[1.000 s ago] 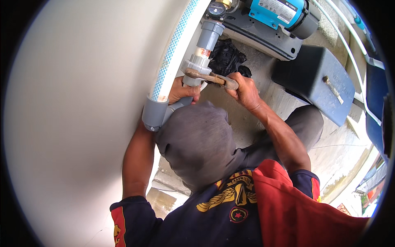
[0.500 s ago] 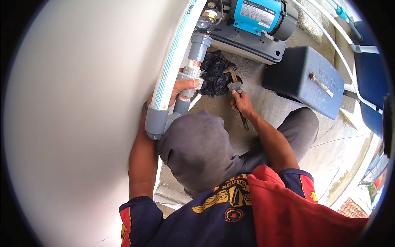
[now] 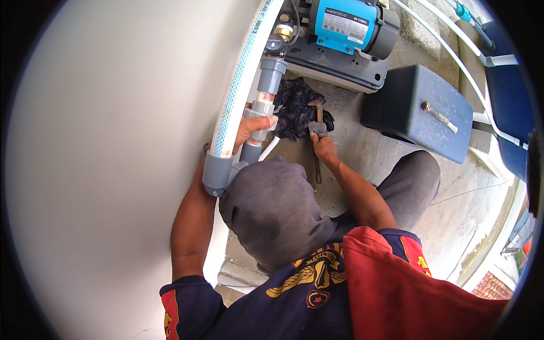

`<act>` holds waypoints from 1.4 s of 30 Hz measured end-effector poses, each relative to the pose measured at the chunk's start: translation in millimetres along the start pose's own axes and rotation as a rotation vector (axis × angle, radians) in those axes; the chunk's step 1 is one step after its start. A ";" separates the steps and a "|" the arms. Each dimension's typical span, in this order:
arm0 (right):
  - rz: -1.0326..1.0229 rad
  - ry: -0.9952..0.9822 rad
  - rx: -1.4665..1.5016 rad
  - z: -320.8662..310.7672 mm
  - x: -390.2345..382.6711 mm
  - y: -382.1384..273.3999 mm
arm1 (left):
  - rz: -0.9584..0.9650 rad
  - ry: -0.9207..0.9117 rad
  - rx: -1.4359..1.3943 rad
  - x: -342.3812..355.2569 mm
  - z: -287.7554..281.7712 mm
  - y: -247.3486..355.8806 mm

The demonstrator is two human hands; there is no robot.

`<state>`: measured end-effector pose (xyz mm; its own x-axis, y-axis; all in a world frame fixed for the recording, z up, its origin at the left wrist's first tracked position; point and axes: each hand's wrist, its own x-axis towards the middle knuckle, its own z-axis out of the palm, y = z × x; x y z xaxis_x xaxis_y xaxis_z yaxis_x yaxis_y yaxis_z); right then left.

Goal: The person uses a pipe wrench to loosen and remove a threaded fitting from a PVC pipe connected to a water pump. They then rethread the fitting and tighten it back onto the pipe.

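Note:
My left hand [image 3: 251,127] reaches behind the thick white pipe and is wrapped round a grey plastic union fitting [image 3: 262,107] on the upright grey pipe; the thumb lies across its front and the other fingers are mostly hidden. To the right, my right hand [image 3: 324,148] is closed round a worn pipe wrench [image 3: 318,127] just below its jaws. The wrench's hooked jaw points up, its dark handle hangs below the hand, and it is apart from the fitting. Behind the jaws lies a crumpled black plastic bag [image 3: 293,107].
A blue pump motor [image 3: 345,25] sits on a dark base at the top. To its lower right stands a dark blue-grey cover box [image 3: 419,110] with a handle. The white pipe [image 3: 228,105] runs along the pale wall [image 3: 113,170]. My bent knee [image 3: 272,209] is close below.
My right hand and the pipe wrench have moved slightly left, and the wrench has turned more upright. My left hand keeps its grip on the union fitting.

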<state>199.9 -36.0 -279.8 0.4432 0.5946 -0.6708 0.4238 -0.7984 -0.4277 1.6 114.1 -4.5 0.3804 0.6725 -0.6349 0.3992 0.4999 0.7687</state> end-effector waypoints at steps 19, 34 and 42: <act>-0.671 -0.106 0.205 -189.5 -147.9 -90.2 | 0.330 0.122 -0.444 -13.3 -5.6 -48.5; -0.966 -0.025 -0.551 -224.9 -190.2 -201.5 | 0.271 0.113 -0.443 -22.2 -3.2 -45.1; -1.150 0.000 -0.877 -237.7 -195.8 -232.8 | 0.222 0.110 -0.433 -29.5 -7.9 -45.4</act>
<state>202.3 55.9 95.1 -0.4702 0.8552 -0.2180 0.8777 0.4271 -0.2175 -34.3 75.9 -20.1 0.3173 0.8305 -0.4577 -0.0735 0.5028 0.8613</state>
